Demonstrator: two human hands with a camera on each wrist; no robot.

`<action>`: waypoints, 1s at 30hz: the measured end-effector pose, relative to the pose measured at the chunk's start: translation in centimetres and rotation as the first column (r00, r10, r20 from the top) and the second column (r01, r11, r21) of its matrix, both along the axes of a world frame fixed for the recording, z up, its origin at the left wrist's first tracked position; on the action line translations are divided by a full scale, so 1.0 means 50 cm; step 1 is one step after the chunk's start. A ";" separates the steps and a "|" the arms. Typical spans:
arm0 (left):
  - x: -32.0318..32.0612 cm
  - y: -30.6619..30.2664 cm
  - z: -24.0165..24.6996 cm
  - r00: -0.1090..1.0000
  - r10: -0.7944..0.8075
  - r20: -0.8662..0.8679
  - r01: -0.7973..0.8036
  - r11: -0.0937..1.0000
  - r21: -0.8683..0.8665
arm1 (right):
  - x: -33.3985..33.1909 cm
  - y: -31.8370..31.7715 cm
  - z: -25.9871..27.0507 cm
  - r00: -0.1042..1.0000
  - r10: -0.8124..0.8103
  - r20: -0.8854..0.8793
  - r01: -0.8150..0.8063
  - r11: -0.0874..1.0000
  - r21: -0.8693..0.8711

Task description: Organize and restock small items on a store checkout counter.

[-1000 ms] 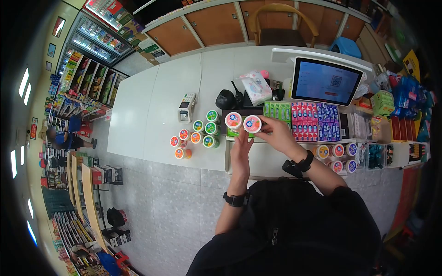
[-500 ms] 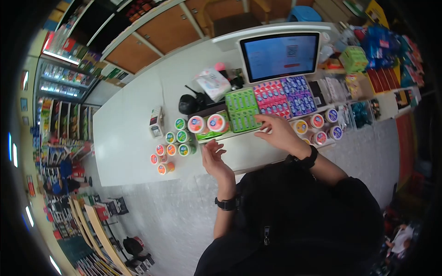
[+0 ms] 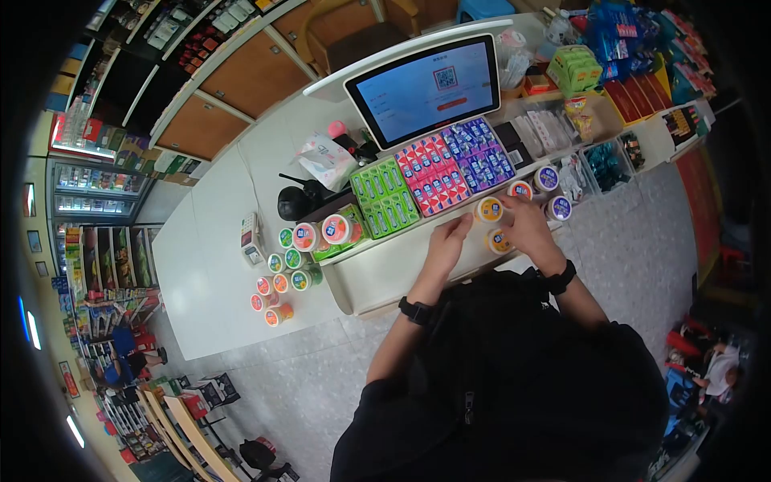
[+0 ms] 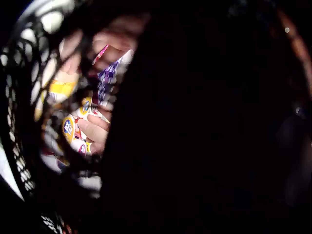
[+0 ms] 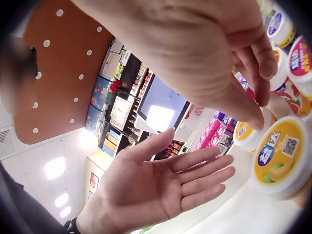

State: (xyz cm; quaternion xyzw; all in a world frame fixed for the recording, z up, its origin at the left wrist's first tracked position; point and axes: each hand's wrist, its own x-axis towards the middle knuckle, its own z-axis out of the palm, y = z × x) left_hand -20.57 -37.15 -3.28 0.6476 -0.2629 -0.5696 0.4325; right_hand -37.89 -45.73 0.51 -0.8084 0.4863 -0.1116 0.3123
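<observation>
At the near edge of the counter my right hand (image 3: 530, 233) pinches a yellow-lidded gum tub (image 3: 490, 210) between thumb and fingers. A second yellow-lidded tub (image 5: 280, 157) stands beside it, large in the right wrist view. Left of these, my left hand (image 3: 448, 245) is held with fingers straight, its palm (image 5: 146, 190) showing and nothing in it. Two pink-lidded tubs (image 3: 336, 229) stand on green packs farther left. Red- and purple-lidded tubs (image 3: 559, 209) stand close around my right hand. The left wrist view is mostly dark.
Boxes of green (image 3: 385, 197), pink (image 3: 434, 174) and purple gum packs line the counter before a screen (image 3: 426, 92). Left are green- and orange-lidded tubs (image 3: 280, 282), a card terminal (image 3: 250, 238) and a tissue pack (image 3: 324, 161). Bins (image 3: 610, 166) stand right.
Both hands have left the pink-lidded tub, now standing beside the other pink-lidded one, and moved right to the yellow-lidded tubs. The right hand has taken hold of one. The head view has turned.
</observation>
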 end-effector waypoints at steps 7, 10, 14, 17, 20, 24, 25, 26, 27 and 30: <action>-0.026 -0.006 0.001 0.995 -0.099 -0.026 0.096 0.991 -0.091 | 0.012 -0.016 -0.033 0.998 0.054 -0.032 -0.053 0.998 0.015; -0.021 -0.002 0.016 0.992 -0.125 -0.027 0.123 0.990 -0.067 | 0.025 -0.016 -0.033 0.996 0.089 0.030 -0.086 0.992 -0.090; -0.017 0.008 0.056 0.990 -0.108 0.089 0.119 0.985 -0.126 | 0.038 -0.004 0.006 0.997 0.083 -0.001 -0.083 0.992 -0.099; -0.009 0.034 0.095 0.972 0.041 0.231 0.026 0.959 -0.281 | 0.061 0.019 0.115 0.994 0.072 0.083 -0.069 0.997 -0.033; 0.036 0.073 0.194 0.930 0.101 0.352 0.028 0.939 -0.343 | 0.095 0.027 0.189 0.983 0.066 0.171 -0.073 0.997 0.038; 0.084 0.084 0.224 0.929 0.291 0.228 -0.161 0.873 -0.460 | 0.174 0.013 0.171 0.902 0.107 0.419 -0.120 0.993 0.003; 0.095 0.080 0.212 0.927 0.293 0.235 -0.159 0.872 -0.462 | 0.201 0.008 0.167 0.868 0.120 0.482 -0.153 0.988 0.031; 0.104 0.076 0.194 0.924 0.346 0.164 -0.234 0.849 -0.474 | 0.228 0.006 0.155 0.858 0.125 0.498 -0.159 0.987 0.026; 0.115 0.071 0.183 0.913 0.397 0.091 -0.309 0.821 -0.481 | 0.250 0.003 0.144 0.854 0.128 0.504 -0.161 0.987 0.022; 0.132 0.069 0.163 0.905 0.426 0.012 -0.376 0.811 -0.449 | 0.309 -0.003 0.127 0.892 0.200 0.407 -0.220 0.976 0.003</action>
